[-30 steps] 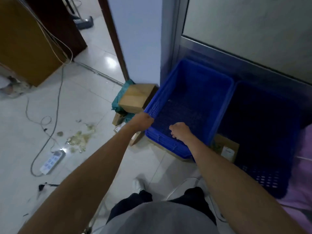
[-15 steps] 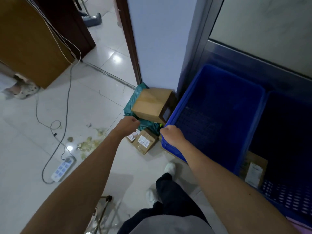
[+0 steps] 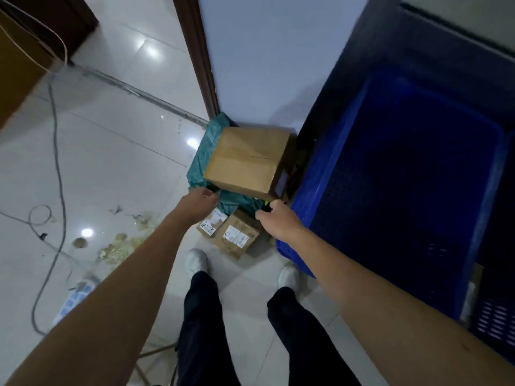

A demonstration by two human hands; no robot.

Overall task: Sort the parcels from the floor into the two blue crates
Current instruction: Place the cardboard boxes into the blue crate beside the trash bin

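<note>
A taped brown box (image 3: 246,160) lies on a green bag (image 3: 200,160) in the corner, its back against the wall (image 3: 264,65) and its right end just beside the blue crate (image 3: 312,190). Its long side runs left to right. Two small boxes (image 3: 237,238) sit just in front, with open floor (image 3: 111,162) to the left. The left hand (image 3: 199,201) and right hand (image 3: 274,218) reach the bag's near edge; whether either is closed on it cannot be told.
</note>
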